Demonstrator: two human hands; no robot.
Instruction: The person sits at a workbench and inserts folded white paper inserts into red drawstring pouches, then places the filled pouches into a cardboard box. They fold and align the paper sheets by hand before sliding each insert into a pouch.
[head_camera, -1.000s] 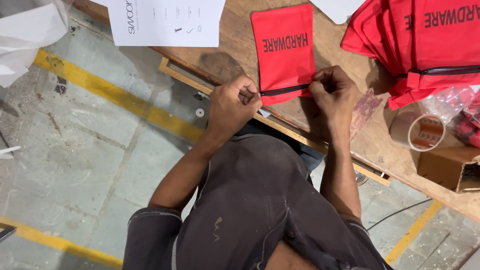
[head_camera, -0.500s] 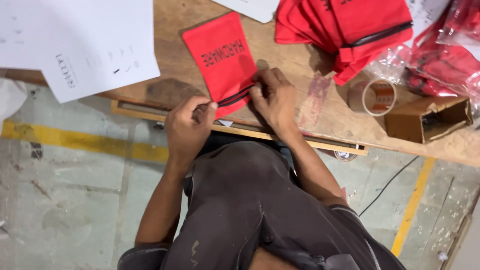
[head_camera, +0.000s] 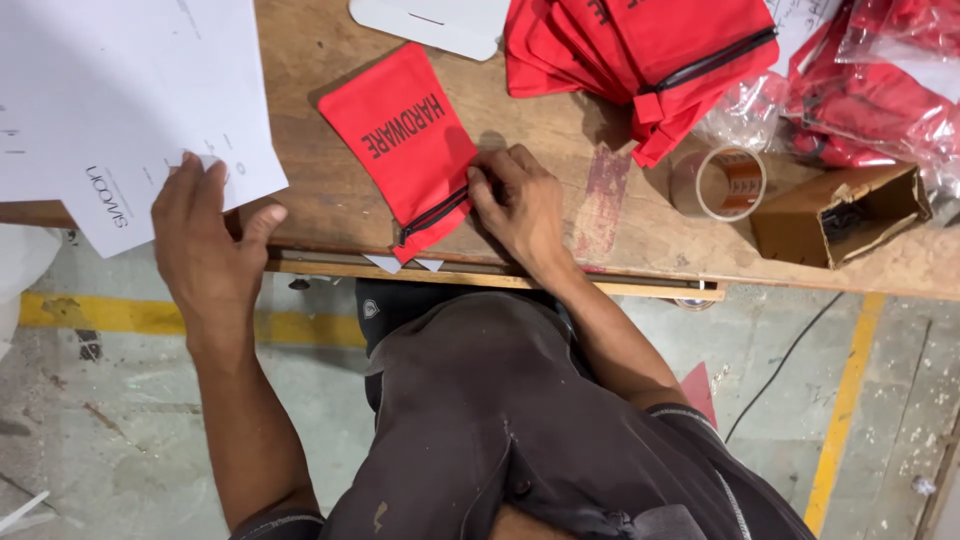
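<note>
A small red zip pouch (head_camera: 405, 140) with black lettering lies flat on the wooden table (head_camera: 560, 230), its black zipper near the front edge. My right hand (head_camera: 520, 205) rests on the pouch's lower right corner, fingertips pinching at the end of the zipper. My left hand (head_camera: 205, 245) has its fingers spread on the corner of a white printed sheet (head_camera: 120, 110) that overhangs the table edge at the left.
A pile of red pouches (head_camera: 650, 50) lies at the back. A roll of tape (head_camera: 718, 183) and a small open cardboard box (head_camera: 835, 212) stand to the right, beside red items in clear plastic bags (head_camera: 880, 90). A white card (head_camera: 435, 20) lies at the top.
My left hand has let go of the pouch and moved left onto the white sheet. My right hand stays at the zipper. The view has shifted so the table sits further right.
</note>
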